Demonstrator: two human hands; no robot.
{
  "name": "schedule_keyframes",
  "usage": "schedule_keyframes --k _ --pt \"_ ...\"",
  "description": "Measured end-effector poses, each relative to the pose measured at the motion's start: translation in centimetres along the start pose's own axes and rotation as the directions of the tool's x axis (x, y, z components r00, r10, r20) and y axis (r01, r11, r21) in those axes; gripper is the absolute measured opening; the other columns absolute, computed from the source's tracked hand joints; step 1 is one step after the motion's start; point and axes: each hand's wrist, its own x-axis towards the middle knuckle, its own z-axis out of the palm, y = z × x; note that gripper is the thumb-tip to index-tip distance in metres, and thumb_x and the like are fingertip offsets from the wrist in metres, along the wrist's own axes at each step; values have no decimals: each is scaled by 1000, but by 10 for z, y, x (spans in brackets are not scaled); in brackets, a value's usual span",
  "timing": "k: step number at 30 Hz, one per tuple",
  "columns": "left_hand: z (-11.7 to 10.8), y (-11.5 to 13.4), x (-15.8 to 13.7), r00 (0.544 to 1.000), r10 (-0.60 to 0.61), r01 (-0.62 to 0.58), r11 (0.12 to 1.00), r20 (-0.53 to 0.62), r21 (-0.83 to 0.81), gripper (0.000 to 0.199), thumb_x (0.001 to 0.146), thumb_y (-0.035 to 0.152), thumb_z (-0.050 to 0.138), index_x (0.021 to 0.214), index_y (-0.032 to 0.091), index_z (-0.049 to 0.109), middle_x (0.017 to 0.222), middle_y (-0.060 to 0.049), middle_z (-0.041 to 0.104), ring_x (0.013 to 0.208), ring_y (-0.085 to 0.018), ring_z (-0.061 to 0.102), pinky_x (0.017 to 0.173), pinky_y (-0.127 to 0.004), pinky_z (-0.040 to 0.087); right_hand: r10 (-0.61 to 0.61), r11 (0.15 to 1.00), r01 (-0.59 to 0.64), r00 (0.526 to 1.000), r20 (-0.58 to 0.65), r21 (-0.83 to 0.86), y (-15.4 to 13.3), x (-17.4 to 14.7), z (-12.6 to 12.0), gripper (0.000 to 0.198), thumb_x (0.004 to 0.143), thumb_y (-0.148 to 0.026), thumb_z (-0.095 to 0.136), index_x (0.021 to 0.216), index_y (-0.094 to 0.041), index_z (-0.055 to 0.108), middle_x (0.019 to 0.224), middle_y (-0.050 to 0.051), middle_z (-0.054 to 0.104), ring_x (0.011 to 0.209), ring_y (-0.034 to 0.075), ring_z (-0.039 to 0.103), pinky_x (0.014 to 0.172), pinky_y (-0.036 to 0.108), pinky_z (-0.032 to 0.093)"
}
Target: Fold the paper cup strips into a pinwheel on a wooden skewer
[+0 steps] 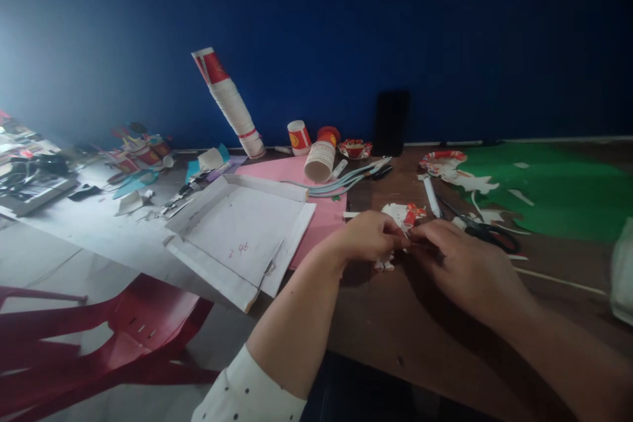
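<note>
Over the brown table, my left hand [370,237] is closed, its fingertips pinching a cut-up paper cup [398,214], white with red patches. My right hand [457,257] meets it from the other side, thumb and fingers closed on the same cut paper cup. Part of the cup is hidden behind my fingers, and a white scalloped edge [384,265] shows below them. Close beyond my right hand lie black-handled scissors [494,236] and a white tube-like stick [432,198].
A shallow white box [232,211] and pink paper [271,168] lie left. Behind stand a leaning stack of paper cups [230,105], a single cup [299,138] and a dark phone [391,122]. Green paper [558,194] with scraps lies right. A red chair [153,316] stands lower left.
</note>
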Motion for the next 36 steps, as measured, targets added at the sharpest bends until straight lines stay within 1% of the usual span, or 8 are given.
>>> schedule_keyframes --k 5,10,13,18,23,25,30,36 --pt "0 -1 1 999 -25 26 999 36 -28 14 82 29 67 80 15 69 62 2 63 61 -12 59 60 -21 44 -63 997 61 998 -28 -55 -2 1 -2 22 99 -34 46 93 -23 63 90 4 71 71 21 68 54 30 36" --pt "0 -3 4 996 -72 73 997 47 -3 13 79 27 67 80 15 72 69 0 67 66 -13 60 63 -22 46 -79 994 77 997 -16 -81 -6 -1 -1 23 100 -31 43 93 -22 63 90 5 72 67 19 67 54 30 34" --pt "-1 -2 3 996 -56 55 998 66 22 13 79 27 67 79 15 72 71 0 67 68 -13 60 64 -22 45 -63 997 63 998 -4 -49 -6 -1 0 23 99 -34 45 93 -23 63 91 5 72 68 20 68 54 31 37" --pt "-3 1 0 995 -65 62 997 73 49 15 84 27 63 84 15 71 72 0 66 66 -12 58 62 -22 44 -50 999 49 998 33 19 -3 0 -1 22 97 -42 52 99 -23 63 97 6 73 77 23 71 58 32 43" --pt "-2 2 0 992 -65 54 994 107 96 13 85 26 62 83 16 68 70 2 63 63 -11 55 63 -21 43 -59 998 58 998 26 18 -1 -1 -2 27 100 -43 46 98 -23 64 97 6 74 75 22 71 58 32 44" --pt "-1 3 0 991 -68 59 995 116 80 12 86 25 61 81 16 66 67 3 60 60 -10 53 61 -21 41 -60 998 60 998 8 23 -2 -1 -3 28 101 -42 45 98 -23 65 97 6 74 74 22 71 58 31 44" --pt "-1 4 -2 988 -105 110 993 114 -45 13 87 26 61 80 15 65 62 4 58 54 -9 50 54 -21 38 -53 998 53 998 -30 15 -5 0 -5 28 100 -40 45 97 -22 67 92 7 75 72 22 71 58 31 43" --pt "3 2 0 992 -127 129 983 25 -130 9 80 22 68 74 15 66 58 4 57 54 -9 51 55 -20 40 -53 998 52 998 -30 -26 -5 -1 -3 27 100 -37 46 96 -22 68 90 7 75 70 21 70 58 31 40"
